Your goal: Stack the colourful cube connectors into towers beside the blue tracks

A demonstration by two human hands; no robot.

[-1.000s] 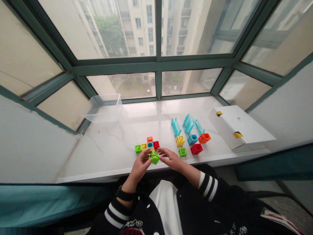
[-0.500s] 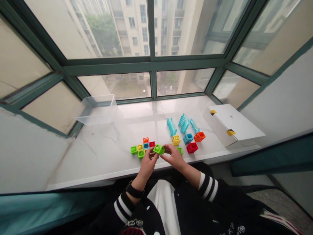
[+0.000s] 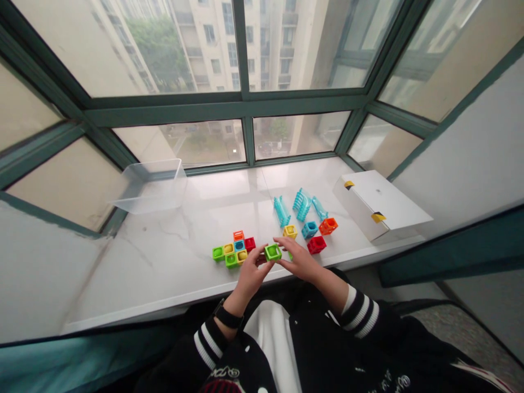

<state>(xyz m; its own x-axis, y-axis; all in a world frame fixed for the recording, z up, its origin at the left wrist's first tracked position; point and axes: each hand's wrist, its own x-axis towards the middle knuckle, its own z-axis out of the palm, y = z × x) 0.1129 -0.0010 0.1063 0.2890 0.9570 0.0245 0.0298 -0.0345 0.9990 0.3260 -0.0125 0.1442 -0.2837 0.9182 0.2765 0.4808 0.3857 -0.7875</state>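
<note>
Above the windowsill [image 3: 196, 218], in the head view, the left hand [image 3: 251, 275] pinches a green block [image 3: 272, 252]. The right hand [image 3: 303, 263] curves parted fingers around its other side; whether they grip cannot be told. Such a two-sided hold probably steadies it. Clustered blocks [image 3: 239, 246] lie beside the left hand, presumably for easy reach.

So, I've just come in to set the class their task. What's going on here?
A person's left hand holds a green block up over the windowsill, with the fingers of the right hand at its other side; whether that hand grips too is hard to tell. A cluster of coloured blocks sits to the left. Beyond the right hand are a yellow block, a blue block, an orange block, a red block and three light-blue pieces.
</note>
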